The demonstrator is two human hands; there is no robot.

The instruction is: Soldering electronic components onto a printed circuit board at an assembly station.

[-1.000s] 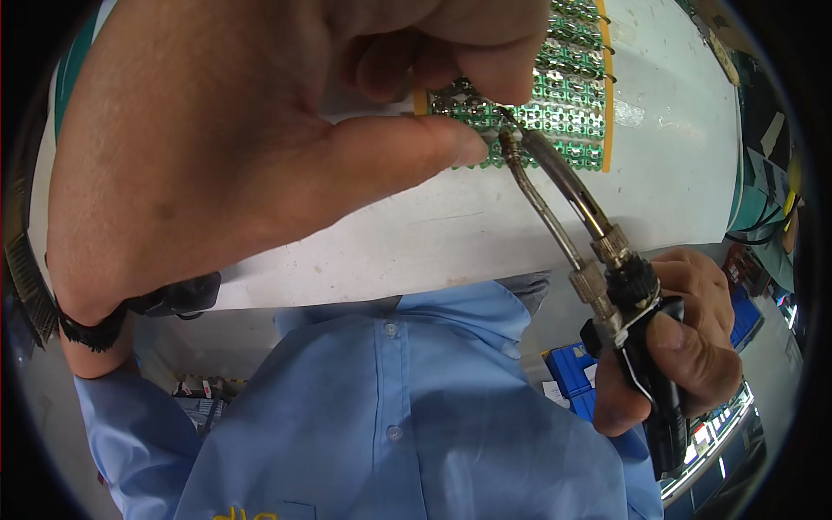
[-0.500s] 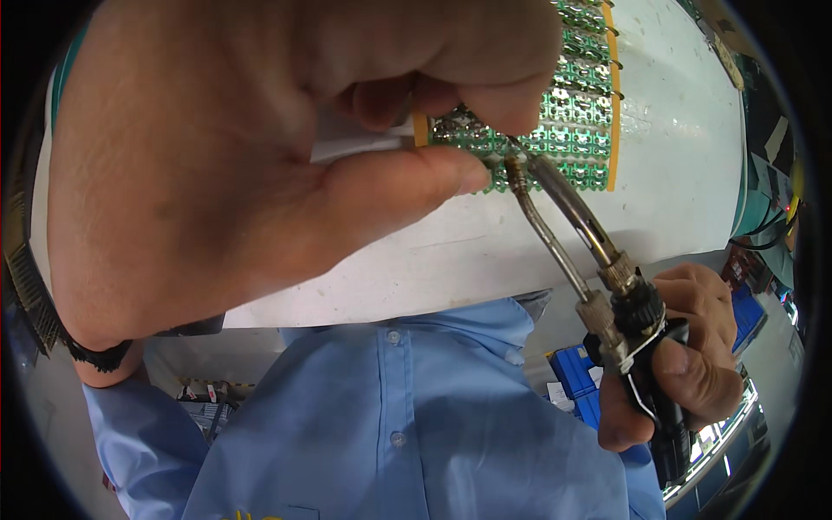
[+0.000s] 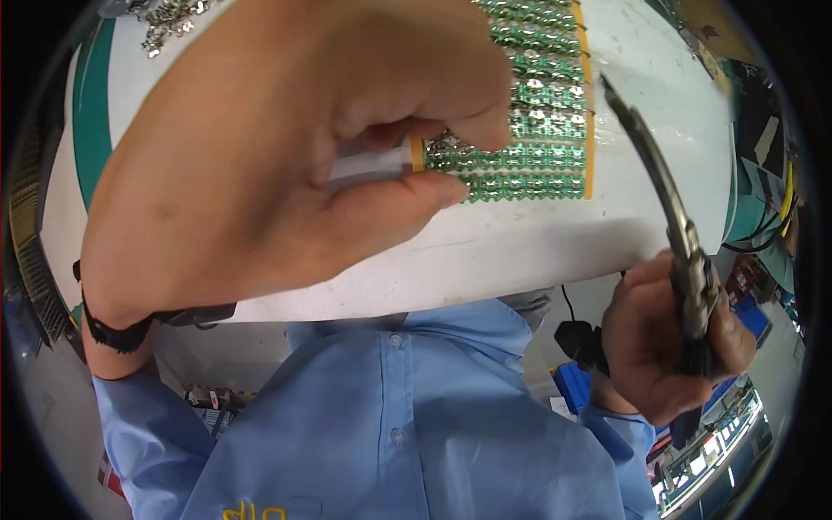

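Observation:
My left hand (image 3: 286, 165) fills the upper left, close to the camera, and pinches the left edge of a green circuit-board panel (image 3: 529, 130) between thumb and forefinger. The panel has orange side strips and rows of small silver parts, and it lies over the white table (image 3: 537, 251). My right hand (image 3: 672, 342) is at the lower right, closed around the dark handle of metal curved tweezers (image 3: 663, 191). The tweezers point up and left, their tip just off the panel's right edge, not touching it.
A teal band (image 3: 87, 113) runs along the table's left edge. Small metal parts (image 3: 173, 22) lie at the top left. My blue shirt (image 3: 390, 416) fills the lower middle. Blue bins (image 3: 750, 316) and cables (image 3: 780, 208) sit at the right.
The tweezers have lifted off the panel's lower edge and swung to the right, away from my left thumb. My left hand keeps its pinch on the panel.

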